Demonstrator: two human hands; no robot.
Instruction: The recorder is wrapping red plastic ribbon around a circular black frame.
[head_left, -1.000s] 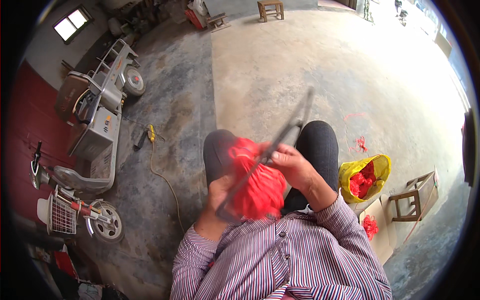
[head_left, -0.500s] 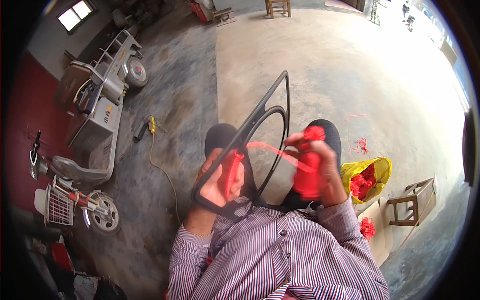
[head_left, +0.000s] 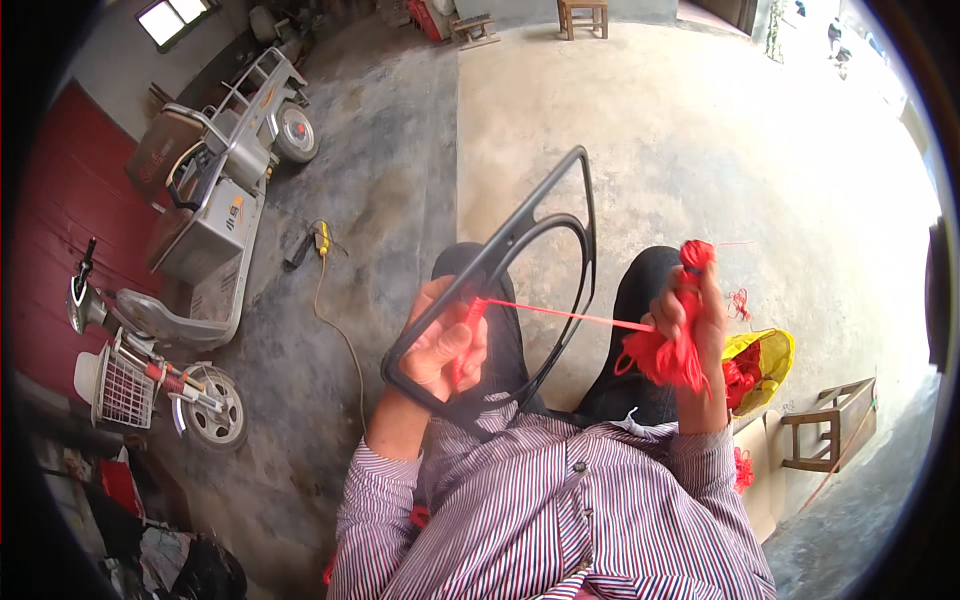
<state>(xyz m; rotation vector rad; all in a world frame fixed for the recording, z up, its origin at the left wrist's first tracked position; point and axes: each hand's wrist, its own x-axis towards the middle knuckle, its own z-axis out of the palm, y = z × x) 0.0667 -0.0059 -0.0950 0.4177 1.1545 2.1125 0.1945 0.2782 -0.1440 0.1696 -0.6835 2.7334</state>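
My left hand (head_left: 447,345) is closed round a side of a dark, thin frame (head_left: 494,262) with an inner loop, at a spot wrapped in red cord. The frame stands tilted above my lap. From that wrapping a strand of red cord (head_left: 560,313) runs taut to the right. My right hand (head_left: 700,330) grips a bundle of red cord (head_left: 672,360), bound near its top, with loose loops hanging below the fingers. Part of the wrapped section is hidden behind my left fingers.
A yellow bag (head_left: 775,372) holding more red cord stands right of my knee, near a small wooden stool (head_left: 830,425). Red scraps (head_left: 738,304) lie on the floor. At left are a grey three-wheeled vehicle (head_left: 225,190), a white basket (head_left: 124,388) and a yellow-ended cable (head_left: 322,238).
My right hand has moved outward to the right with the cord bundle, and the strand between the hands has straightened. My left hand still holds the frame. The whole view has shifted slightly.
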